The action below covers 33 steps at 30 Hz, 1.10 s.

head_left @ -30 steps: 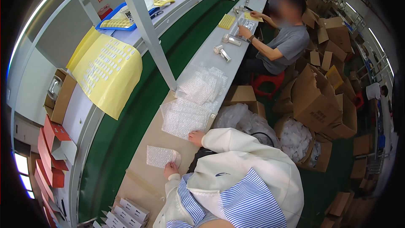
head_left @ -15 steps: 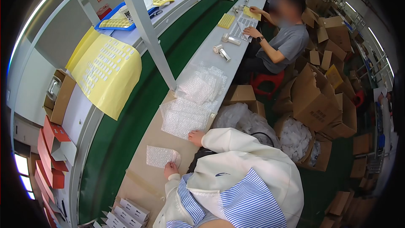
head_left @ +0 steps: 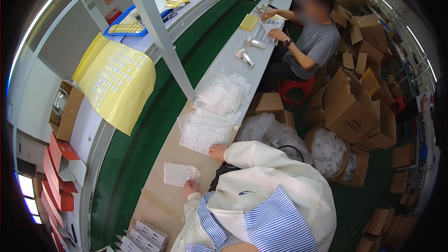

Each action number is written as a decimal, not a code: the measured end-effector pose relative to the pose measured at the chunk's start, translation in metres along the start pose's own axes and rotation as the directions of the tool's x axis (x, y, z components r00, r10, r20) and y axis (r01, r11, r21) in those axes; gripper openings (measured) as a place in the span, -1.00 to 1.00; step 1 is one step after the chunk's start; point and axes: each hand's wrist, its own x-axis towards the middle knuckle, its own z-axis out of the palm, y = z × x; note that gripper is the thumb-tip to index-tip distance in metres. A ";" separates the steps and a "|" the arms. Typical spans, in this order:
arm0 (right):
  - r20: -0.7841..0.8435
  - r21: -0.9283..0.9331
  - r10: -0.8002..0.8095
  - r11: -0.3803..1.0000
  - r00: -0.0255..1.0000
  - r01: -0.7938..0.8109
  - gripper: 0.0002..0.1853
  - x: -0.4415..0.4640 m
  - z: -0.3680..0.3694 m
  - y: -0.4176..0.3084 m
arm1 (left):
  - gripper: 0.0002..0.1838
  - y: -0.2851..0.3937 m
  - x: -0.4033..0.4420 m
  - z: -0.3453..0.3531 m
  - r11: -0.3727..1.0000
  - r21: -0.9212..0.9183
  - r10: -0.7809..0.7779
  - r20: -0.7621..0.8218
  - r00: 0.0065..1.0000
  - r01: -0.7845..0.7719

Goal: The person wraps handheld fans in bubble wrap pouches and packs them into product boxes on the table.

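A small bubble-wrap bag (head_left: 176,174) lies flat on the brown cardboard work surface (head_left: 161,198). My left hand (head_left: 190,188) is at its lower right edge, fingers closed on the plastic. Farther up the bench, my right hand (head_left: 218,151) rests by the near corner of a pile of bubble-wrap bags (head_left: 205,130). Its fingertips touch the lowest edge, and the fingers look slightly apart. More crumpled bubble-wrap bags (head_left: 226,91) are heaped just beyond that pile.
White folded boxes (head_left: 142,240) stand near me. A metal post (head_left: 161,37) rises beside the bench. Left of the green belt (head_left: 126,158), a shelf holds a yellow sticker sheet (head_left: 116,79) and red boxes (head_left: 63,158). A co-worker (head_left: 312,37) sits farther along. Cartons (head_left: 352,107) crowd the right.
My hands and the bubble-wrap bags stay in place. The co-worker's farther hand has moved left, toward the yellow tray. The view has shifted very slightly.
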 end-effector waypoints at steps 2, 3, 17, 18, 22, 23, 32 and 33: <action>-0.018 -0.018 -0.036 0.999 0.999 0.036 -0.84 0.000 -0.002 0.001 | -0.81 0.006 -0.001 -0.005 1.000 0.007 -0.013 0.016 1.000 0.013; -0.020 -0.018 -0.035 0.999 0.999 0.034 -0.84 0.001 -0.002 0.001 | -0.81 0.006 -0.001 -0.006 1.000 0.008 -0.011 0.015 1.000 0.011; -0.034 0.125 -0.119 0.985 0.992 0.122 -0.91 -0.011 -0.016 0.010 | -0.81 -0.001 0.007 -0.002 0.975 -0.087 0.203 -0.037 0.979 -0.205; -0.007 0.164 -0.115 0.980 0.993 0.115 -0.91 -0.014 -0.017 0.012 | -0.82 0.000 0.008 -0.001 0.973 -0.078 0.213 -0.046 0.976 -0.216; 0.070 0.272 -0.107 0.959 0.992 0.084 -0.89 -0.028 -0.015 0.019 | -0.88 0.000 0.011 0.003 0.977 -0.124 0.172 0.000 0.985 -0.171; 0.067 0.271 -0.102 0.959 0.992 0.081 -0.89 -0.029 -0.014 0.022 | -0.88 0.000 0.012 0.004 0.977 -0.123 0.177 0.001 0.984 -0.176; 0.250 0.465 -0.024 0.880 0.968 -0.098 -0.79 -0.048 -0.021 0.033 | -0.86 -0.008 0.014 0.012 0.991 -0.110 0.082 0.011 0.997 -0.080; 0.268 0.459 -0.008 0.880 0.963 -0.120 -0.78 -0.050 -0.022 0.034 | -0.86 -0.011 0.017 0.015 0.993 -0.105 0.050 0.008 0.999 -0.049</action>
